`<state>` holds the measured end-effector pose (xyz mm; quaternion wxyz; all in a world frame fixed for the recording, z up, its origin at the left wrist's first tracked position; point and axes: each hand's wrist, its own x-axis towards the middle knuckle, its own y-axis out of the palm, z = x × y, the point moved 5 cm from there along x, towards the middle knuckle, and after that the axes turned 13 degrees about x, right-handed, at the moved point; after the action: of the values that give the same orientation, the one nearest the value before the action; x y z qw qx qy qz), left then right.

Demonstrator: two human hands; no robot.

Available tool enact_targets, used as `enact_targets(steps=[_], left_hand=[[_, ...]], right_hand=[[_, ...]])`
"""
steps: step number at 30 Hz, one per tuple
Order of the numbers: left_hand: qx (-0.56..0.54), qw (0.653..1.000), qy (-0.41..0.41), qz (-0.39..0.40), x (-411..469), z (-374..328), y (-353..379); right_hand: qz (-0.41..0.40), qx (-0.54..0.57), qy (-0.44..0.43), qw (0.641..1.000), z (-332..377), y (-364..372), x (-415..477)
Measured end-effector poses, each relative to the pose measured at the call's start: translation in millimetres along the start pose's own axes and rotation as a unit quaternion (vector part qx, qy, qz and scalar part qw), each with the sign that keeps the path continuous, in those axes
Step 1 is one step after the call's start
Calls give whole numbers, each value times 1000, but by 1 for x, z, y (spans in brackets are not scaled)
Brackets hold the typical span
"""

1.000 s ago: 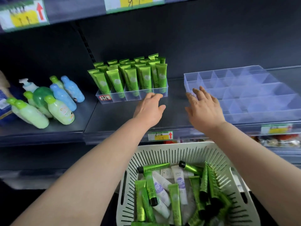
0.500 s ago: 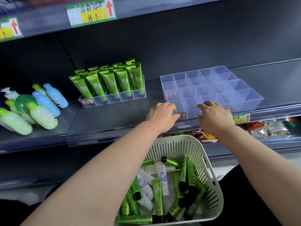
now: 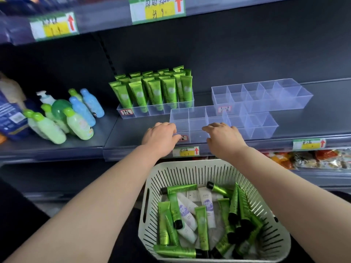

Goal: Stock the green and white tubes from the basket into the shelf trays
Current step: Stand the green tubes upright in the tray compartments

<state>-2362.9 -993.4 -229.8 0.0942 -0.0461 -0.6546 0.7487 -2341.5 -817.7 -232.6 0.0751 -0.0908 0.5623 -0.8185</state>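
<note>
Head view, the only one. Your left hand (image 3: 160,136) curls its fingers against the front-left corner of the front clear tray (image 3: 197,120), by its red label. Your right hand (image 3: 225,138) hooks its fingers over the same tray's front wall. Change since half a second ago: that tray sat squared up against the rear clear tray (image 3: 266,93); now it is offset leftward, its left end just in front of the filled tray (image 3: 155,111) packed with shelved tubes (image 3: 153,90). A second ago both hands were spread and only reaching. This reads as positioning, not stocking: both divided trays hold nothing yet. The green tubes (image 3: 201,224) and white tubes (image 3: 207,204) lie jumbled in the basket (image 3: 190,173), below the shelf (image 3: 133,133) edge and between your forearms. Neither hand holds a tube. Your likely next move is to let go of the tray and reach down.
</note>
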Motion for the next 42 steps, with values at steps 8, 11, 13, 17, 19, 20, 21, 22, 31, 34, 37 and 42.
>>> enact_targets(steps=[8, 11, 13, 17, 19, 20, 21, 22, 31, 34, 37, 42], left_hand=[[20, 996, -89, 6, -25, 96, 17], [17, 992, -125, 18, -29, 117, 23], [34, 988, -148, 29, -31, 125, 27], [20, 992, -120, -36, -33, 108, 21], [-12, 997, -50, -60, -31, 85, 16], [-21, 998, -23, -52, -30, 73, 16], [-23, 999, -5, -37, -30, 64, 17], [-18, 1000, 3, -19, -30, 57, 19], [-58, 976, 79, -197, -68, 12, 23], [-80, 974, 118, -174, -88, -15, 53], [-82, 991, 104, -10, -105, -41, 103], [-107, 981, 21, 158, -121, -56, 161]], right_hand=[[53, 53, -101, 992, 79, 43, 24], [52, 111, -118, 985, 88, 42, 26], [19, 79, -121, 989, 83, 40, 25], [-11, -25, -75, 997, 59, 45, 23], [-1, -40, -62, 997, 52, 51, 20], [7, -40, -63, 997, 51, 54, 19], [16, -37, -69, 997, 51, 56, 19], [25, -36, -77, 996, 53, 57, 19], [-131, 25, -208, 969, 47, 53, -22], [-123, 20, -194, 973, 22, 73, -51], [-1, 10, -91, 996, -12, 108, -71], [205, 16, 5, 979, -39, 169, -94]])
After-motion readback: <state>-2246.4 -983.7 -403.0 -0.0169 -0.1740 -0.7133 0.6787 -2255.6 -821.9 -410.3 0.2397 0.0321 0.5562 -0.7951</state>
